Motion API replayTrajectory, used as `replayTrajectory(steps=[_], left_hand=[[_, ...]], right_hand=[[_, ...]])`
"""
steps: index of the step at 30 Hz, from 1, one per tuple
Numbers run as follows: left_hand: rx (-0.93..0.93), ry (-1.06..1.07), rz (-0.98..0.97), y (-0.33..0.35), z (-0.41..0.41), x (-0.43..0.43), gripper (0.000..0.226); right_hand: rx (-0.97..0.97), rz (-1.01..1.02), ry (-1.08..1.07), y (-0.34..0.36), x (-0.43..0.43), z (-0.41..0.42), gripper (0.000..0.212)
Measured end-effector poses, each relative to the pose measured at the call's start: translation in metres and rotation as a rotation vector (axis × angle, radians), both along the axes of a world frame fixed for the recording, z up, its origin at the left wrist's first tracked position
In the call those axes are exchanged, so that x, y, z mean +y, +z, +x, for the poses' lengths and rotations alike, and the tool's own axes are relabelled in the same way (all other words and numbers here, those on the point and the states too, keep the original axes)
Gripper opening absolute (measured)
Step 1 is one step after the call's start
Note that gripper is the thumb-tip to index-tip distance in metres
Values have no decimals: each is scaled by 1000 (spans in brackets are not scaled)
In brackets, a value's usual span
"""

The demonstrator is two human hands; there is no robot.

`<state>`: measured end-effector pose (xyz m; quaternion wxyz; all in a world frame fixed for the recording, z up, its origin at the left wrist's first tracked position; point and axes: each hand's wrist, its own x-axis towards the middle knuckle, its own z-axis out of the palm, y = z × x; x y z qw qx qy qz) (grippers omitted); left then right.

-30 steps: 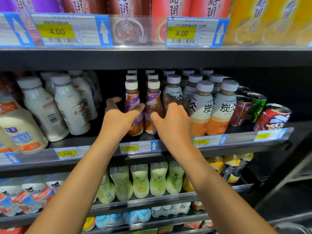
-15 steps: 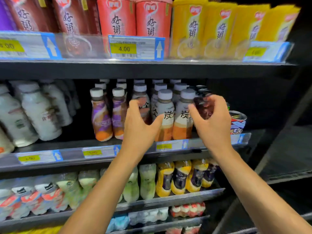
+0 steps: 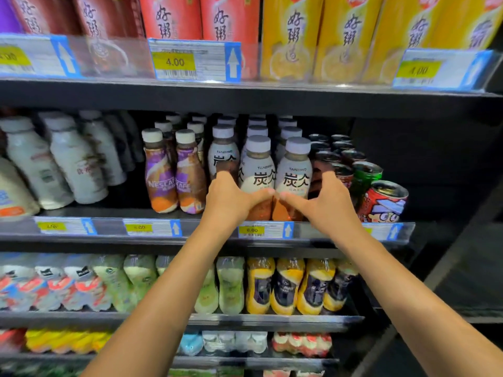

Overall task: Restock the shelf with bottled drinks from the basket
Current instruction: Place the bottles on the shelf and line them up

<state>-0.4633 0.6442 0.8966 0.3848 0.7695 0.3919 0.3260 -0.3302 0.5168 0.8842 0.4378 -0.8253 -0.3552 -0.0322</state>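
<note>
Two white-capped Tanbing coffee bottles stand side by side at the front of the middle shelf (image 3: pixel 206 232). My left hand (image 3: pixel 231 198) cups the left Tanbing bottle (image 3: pixel 257 170), thumb across its lower front and fingers up its left side. My right hand (image 3: pixel 328 204) wraps the right Tanbing bottle (image 3: pixel 295 172) the same way from the right, and the two thumb tips nearly meet. More of these bottles line up behind. The basket is out of view.
Nescafe bottles (image 3: pixel 160 180) stand just left of my hands and white milk bottles (image 3: pixel 73 164) further left. Drink cans (image 3: pixel 386 200) crowd the right end of the shelf. Cartons fill the shelf above (image 3: pixel 294 36). Bottles line the shelves below (image 3: pixel 258 287).
Both hands shifted right from the Nescafe bottles to the Tanbing bottles. The right hand came back left from the cans and closed on the right front bottle.
</note>
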Motion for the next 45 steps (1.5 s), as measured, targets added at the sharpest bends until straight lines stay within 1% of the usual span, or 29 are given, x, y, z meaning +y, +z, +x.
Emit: replayTrajectory(steps=[4, 6, 7, 8, 10, 11, 15, 19, 23, 30, 35, 38, 41, 45], left_hand=[[-13, 1, -33, -2, -4, 0, 76], [-46, -20, -57, -2, -7, 2, 72], [-70, -47, -78, -2, -8, 2, 74], [-94, -79, -94, -1, -10, 2, 80], [-121, -107, -90, -6, -10, 8, 95], [-125, -116, -89, -10, -9, 12, 98], [-90, -139, -70, -5, -11, 4, 88], [-15, -104, -27, -4, -9, 4, 68], [-41, -120, -25, -8, -7, 9, 63], [-51, -154, 11, -8, -9, 7, 51], [-69, -150, 19, -11, -8, 9, 59], [-64, -147, 24, -10, -8, 8, 60], [-65, -137, 22, -10, -8, 7, 60], [-71, -127, 23, -10, -9, 7, 60]], right_hand=[[1, 16, 26, -3, -1, 2, 75], [7, 19, 50, -2, -3, 1, 80], [9, 24, 62, -2, -3, 1, 84], [11, 23, 71, -2, -4, 1, 86], [13, 13, 80, -3, -6, 1, 84], [14, 7, 84, -3, -6, 2, 82], [11, 8, 88, -3, -7, 1, 77], [19, 35, 115, -1, -8, 2, 86], [32, 58, 148, 1, -9, 2, 90], [49, 46, 137, 1, -9, 2, 88], [39, 30, 93, -1, -7, 2, 85], [37, 21, 83, -1, -7, 2, 86], [35, 25, 59, -1, -5, 0, 82], [17, 31, 44, -1, -2, -2, 87]])
